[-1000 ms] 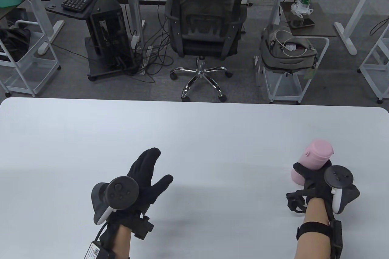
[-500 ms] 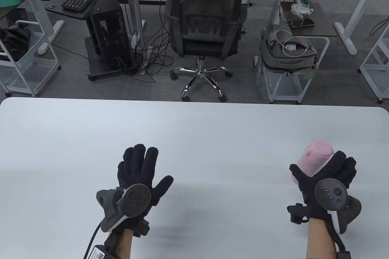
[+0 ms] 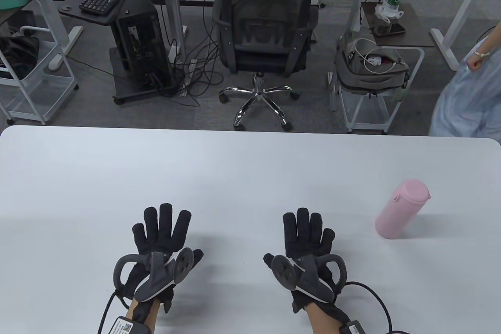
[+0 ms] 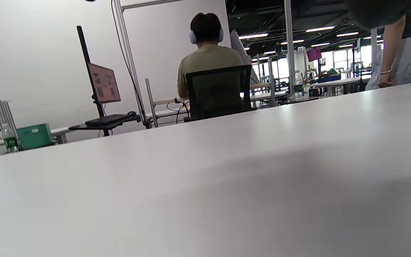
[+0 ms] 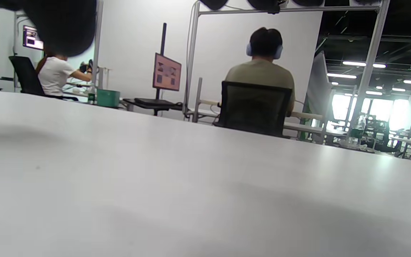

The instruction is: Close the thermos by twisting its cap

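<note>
Table view: the pink thermos (image 3: 402, 209) stands at the right of the table (image 3: 250, 169), cap (image 3: 413, 190) on, well apart from both hands. The left hand (image 3: 160, 240) lies at lower left, fingers spread flat and holding nothing. The right hand (image 3: 305, 244) lies at lower centre, fingers likewise spread and holding nothing.

Left wrist view: only bare table (image 4: 205, 185) fills the lower frame, with a seated person (image 4: 209, 67) at upper centre.

Right wrist view: dark fingertips (image 5: 62, 25) hang in at upper left over bare table (image 5: 191, 185); the thermos is out of frame.
</note>
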Demonstrator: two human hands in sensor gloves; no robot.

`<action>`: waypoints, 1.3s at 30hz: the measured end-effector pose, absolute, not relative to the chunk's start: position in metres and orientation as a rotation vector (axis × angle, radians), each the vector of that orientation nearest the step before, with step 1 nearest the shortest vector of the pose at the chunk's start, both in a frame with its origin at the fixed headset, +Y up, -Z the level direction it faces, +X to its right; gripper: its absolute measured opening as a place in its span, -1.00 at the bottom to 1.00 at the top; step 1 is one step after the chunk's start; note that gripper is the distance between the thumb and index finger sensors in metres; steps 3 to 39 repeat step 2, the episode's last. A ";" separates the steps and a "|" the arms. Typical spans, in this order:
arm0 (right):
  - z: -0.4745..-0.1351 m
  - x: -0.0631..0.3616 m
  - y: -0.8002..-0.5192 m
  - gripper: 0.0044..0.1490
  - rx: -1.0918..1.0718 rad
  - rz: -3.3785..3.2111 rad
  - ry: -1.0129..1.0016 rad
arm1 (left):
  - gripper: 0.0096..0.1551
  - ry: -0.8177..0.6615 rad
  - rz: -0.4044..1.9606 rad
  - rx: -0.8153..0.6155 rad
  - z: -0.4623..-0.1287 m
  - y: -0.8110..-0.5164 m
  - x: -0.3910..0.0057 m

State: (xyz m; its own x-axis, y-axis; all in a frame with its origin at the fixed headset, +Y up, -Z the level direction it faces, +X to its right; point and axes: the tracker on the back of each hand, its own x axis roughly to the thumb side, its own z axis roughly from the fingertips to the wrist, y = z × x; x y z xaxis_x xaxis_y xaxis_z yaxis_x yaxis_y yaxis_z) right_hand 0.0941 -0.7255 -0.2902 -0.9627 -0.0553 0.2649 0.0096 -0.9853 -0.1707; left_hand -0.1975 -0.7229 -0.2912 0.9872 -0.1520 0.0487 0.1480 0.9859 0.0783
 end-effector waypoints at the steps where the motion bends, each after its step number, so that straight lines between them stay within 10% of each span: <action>1: -0.291 0.094 -0.726 0.40 -0.424 -3.072 0.250 | 0.25 -0.052 -0.141 0.072 -0.292 -0.724 -0.196; 39: -0.292 0.093 -0.728 0.41 -0.428 -3.071 0.221 | 0.25 -0.054 -0.147 0.069 -0.293 -0.724 -0.195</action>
